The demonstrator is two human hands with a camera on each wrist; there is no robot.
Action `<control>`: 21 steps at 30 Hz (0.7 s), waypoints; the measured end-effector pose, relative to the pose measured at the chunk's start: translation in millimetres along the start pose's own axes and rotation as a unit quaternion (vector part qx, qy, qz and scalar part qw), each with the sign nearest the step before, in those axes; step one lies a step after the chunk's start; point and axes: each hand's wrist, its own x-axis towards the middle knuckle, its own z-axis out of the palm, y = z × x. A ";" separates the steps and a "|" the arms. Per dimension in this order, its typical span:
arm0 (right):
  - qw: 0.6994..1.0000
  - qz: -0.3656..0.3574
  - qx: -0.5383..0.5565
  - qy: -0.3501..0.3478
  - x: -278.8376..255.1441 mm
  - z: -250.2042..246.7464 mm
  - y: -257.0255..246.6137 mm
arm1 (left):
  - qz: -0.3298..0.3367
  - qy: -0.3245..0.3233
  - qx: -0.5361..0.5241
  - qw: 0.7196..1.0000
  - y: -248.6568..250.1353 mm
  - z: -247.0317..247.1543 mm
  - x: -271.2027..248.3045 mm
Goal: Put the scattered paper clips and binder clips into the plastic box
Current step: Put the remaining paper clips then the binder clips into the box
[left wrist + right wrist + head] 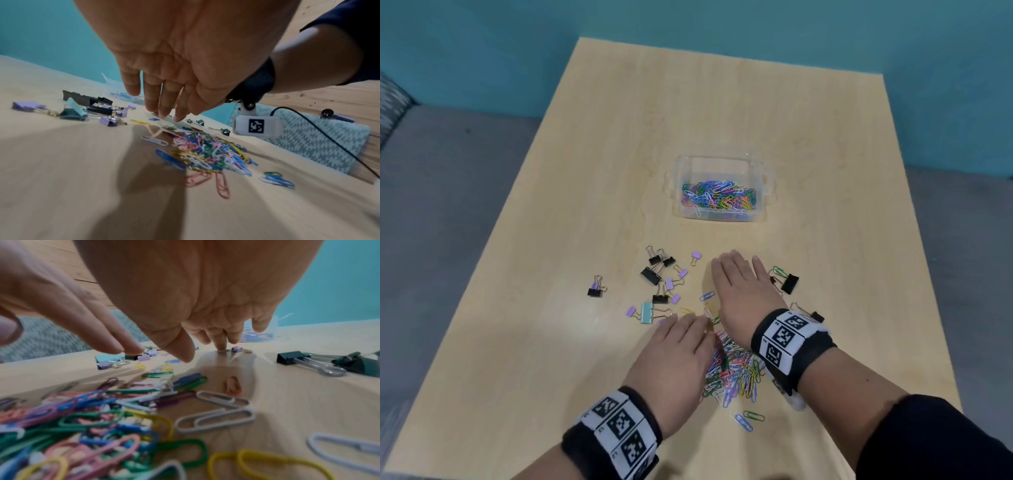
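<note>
Both hands, the left hand and right hand, are hovering flat and empty over the paper clips near the bench's front edge, and a hasty scoop toward the plastic box is risking flicking clips off that edge or snagging binder clips.

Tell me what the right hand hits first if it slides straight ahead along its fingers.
Probably nothing near: ahead of the right hand the table looks bare up to the plastic box, which it would meet first. The small purple binder clip sits just left of that line. Depth is uncertain.
</note>
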 end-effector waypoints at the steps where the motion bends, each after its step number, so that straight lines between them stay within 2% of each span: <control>1: 1.000 -0.013 0.002 -0.003 -1.6 -0.1 -1.6 | -0.009 -0.003 -0.009 1.000 1.1 0.7 -4.1; 3: 0.999 -0.048 0.007 -0.020 -8.0 2.3 -6.9 | -0.025 -0.009 -0.032 0.999 2.0 4.1 -8.7; 6: 0.996 -0.086 0.007 -0.006 -20.5 11.6 -14.5 | -0.035 -0.021 -0.056 0.998 -0.2 9.8 -12.1; 12: 0.996 -0.088 0.001 -0.007 -52.5 23.3 -20.6 | -0.031 -0.027 -0.061 0.997 2.5 6.4 -32.9; 16: 0.995 -0.103 0.001 0.003 -46.9 21.6 -28.8 | -0.045 -0.018 -0.043 0.998 -4.7 14.3 -47.7; 21: 0.996 -0.082 0.005 -0.043 -45.3 28.6 -41.1 | -0.066 0.000 -0.056 0.996 -9.4 16.1 -55.5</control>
